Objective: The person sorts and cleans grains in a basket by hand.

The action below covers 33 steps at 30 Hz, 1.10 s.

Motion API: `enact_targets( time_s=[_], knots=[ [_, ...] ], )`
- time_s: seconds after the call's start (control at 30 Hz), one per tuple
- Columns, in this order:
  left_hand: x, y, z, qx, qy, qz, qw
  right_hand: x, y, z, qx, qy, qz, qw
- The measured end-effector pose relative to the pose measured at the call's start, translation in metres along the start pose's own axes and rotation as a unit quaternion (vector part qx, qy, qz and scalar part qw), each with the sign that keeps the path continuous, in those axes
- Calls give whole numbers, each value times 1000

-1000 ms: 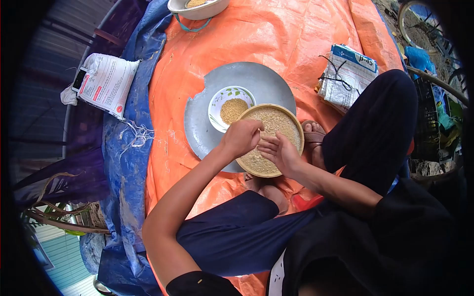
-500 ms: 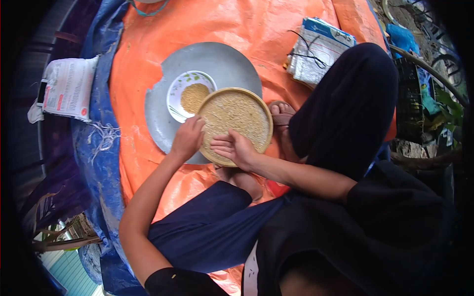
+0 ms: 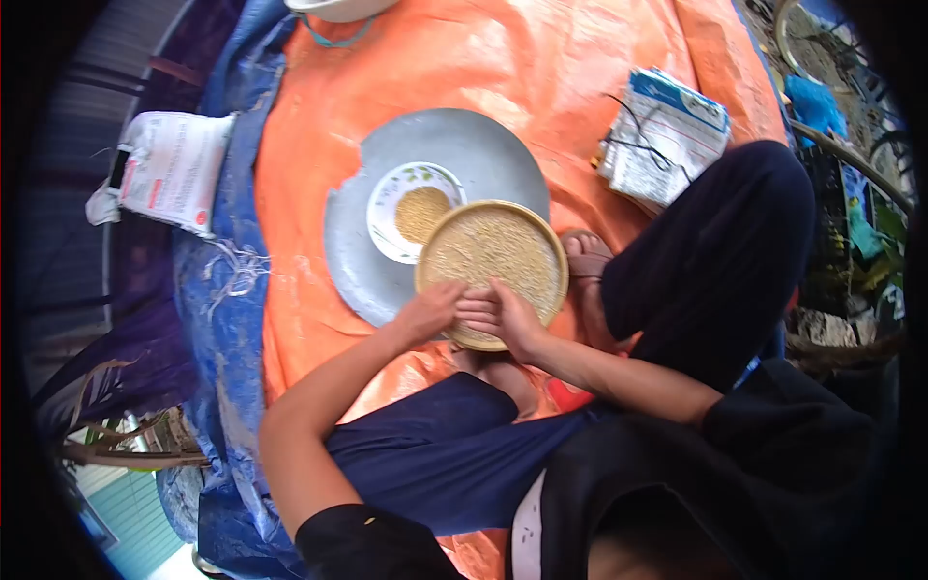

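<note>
Left hand (image 3: 431,311) now close beside right hand (image 3: 510,317), over near side of grain-strewn tray (image 3: 565,275), both hands curled, grasp unclear.

Your round tray (image 3: 564,275): tan-yellow rim; grain (image 3: 512,253) in it pale beige. Your bowl (image 3: 383,215): white, green leaf pattern inside, golden seeds (image 3: 421,215). Wide platter (image 3: 503,155): dull grey. Your tarp (image 3: 314,135): bright orange; second tarp (image 3: 217,329) at left, blue. Your trousers (image 3: 715,242): navy; sleeve (image 3: 358,543) black. Bag (image 3: 174,169) at left: white, red print. Bundle (image 3: 662,135) at right: white with blue, black cord (image 3: 650,143). Basin (image 3: 346,8): whitish, teal strap (image 3: 333,44).
</note>
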<state>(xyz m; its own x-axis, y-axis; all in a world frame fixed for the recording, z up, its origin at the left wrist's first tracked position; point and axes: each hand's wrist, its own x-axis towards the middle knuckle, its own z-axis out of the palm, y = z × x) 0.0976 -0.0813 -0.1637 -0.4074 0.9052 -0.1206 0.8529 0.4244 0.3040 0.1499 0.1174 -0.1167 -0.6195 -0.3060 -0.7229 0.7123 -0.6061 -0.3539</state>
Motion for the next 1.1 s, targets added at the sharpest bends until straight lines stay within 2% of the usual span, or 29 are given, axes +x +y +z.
enact_targets(
  time_s=[0.1,0.3,0.4,0.5,0.7,0.8,0.93,1.03,1.1],
  knots=[
    [5,12,-14,9,-80,32,996,-1,1,-1,-17,-6,-6,1000],
    [15,8,10,-72,-88,-47,992,-7,-4,2,-56,0,-45,997],
    [15,4,10,5,-43,-11,999,-4,-3,-1,-54,9,-74,996],
    [21,-5,-4,-21,-16,-29,999,0,-2,-6,-65,39,-87,993],
    [36,-8,-43,-93,127,-71,985,10,2,-13,-82,102,-94,987],
    [50,4,-54,-146,184,-91,968,20,1,-19,-53,140,-68,986],
    [63,23,-58,-194,191,-73,960,14,-5,-13,22,86,-51,995],
    [61,15,-57,-182,206,-118,954,15,-5,-13,64,96,-51,992],
    [51,4,-55,-145,164,-169,961,17,-3,-18,76,75,-62,992]
  ],
)
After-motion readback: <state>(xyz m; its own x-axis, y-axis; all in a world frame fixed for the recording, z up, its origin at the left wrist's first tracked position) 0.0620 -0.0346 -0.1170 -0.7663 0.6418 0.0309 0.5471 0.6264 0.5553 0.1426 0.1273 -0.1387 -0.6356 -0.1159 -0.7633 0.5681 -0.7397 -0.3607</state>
